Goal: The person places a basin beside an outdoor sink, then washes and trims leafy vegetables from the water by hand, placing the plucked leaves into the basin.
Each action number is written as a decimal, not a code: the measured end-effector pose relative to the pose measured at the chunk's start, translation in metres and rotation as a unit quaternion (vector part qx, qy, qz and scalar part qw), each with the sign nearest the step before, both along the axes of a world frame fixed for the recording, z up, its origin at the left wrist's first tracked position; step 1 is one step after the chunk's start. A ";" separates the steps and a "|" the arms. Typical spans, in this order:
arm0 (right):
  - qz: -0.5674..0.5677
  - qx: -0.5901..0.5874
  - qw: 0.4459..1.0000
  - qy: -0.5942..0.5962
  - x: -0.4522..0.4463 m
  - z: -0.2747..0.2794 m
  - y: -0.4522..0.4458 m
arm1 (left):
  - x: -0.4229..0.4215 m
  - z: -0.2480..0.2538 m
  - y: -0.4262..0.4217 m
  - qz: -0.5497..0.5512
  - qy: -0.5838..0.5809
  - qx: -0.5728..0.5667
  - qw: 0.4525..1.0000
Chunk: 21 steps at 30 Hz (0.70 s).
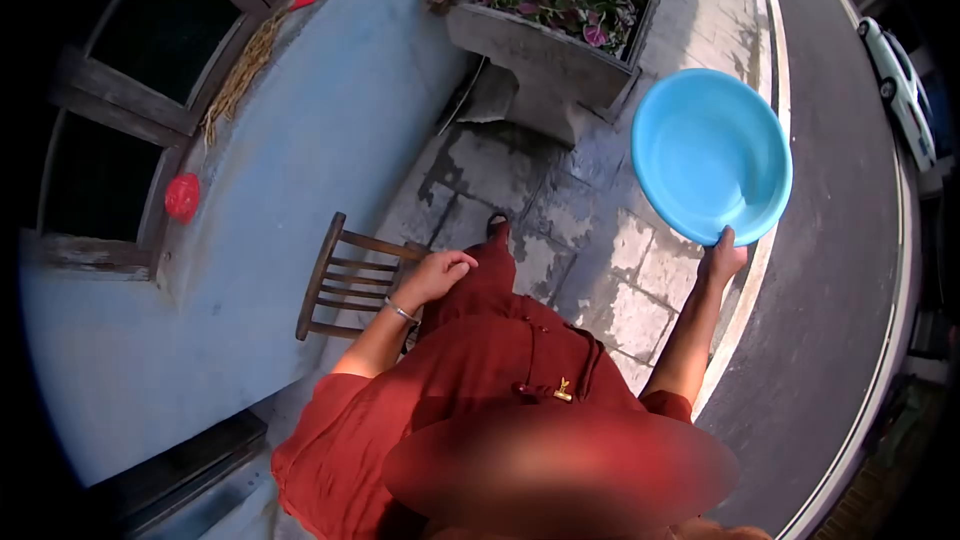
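A round light-blue plastic basin (700, 145) is out to the right, tilted so that its inside faces me. My right hand (724, 258) grips the near rim, thumb over the edge and fingers beneath. I see nothing lying in the basin. In front of my body, my left hand (438, 278) hangs with its fingers loosely curled together, nothing visible in them. A bracelet circles that wrist. Close beside the left hand is a small wooden slatted chair (350, 285), partly hidden behind the hand and forearm.
A concrete planter trough (540, 50) with leafy plants (570, 0) stands ahead against the blue wall (330, 110). Wet, patchy paving (500, 170) lies underfoot. A red bag (183, 198) is by the window. Right of the white kerb line runs a road (840, 170) with a parked car (900, 90).
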State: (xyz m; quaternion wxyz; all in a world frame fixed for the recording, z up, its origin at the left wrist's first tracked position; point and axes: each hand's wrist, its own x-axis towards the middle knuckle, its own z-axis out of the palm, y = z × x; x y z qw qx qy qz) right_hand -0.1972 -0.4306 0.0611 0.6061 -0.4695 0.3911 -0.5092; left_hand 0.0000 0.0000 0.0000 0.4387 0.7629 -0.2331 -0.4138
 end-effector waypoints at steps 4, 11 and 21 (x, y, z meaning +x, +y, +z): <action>-0.006 -0.107 0.991 0.086 0.090 0.009 -0.121 | 0.078 -0.026 -0.108 0.001 0.009 -0.042 0.999; -0.016 -0.200 0.965 0.170 0.282 -0.001 -0.186 | 0.252 -0.011 -0.202 -0.046 -0.122 -0.065 0.989; 0.083 -0.289 0.904 0.305 0.498 -0.026 -0.242 | 0.394 0.001 -0.276 -0.032 -0.149 -0.052 0.987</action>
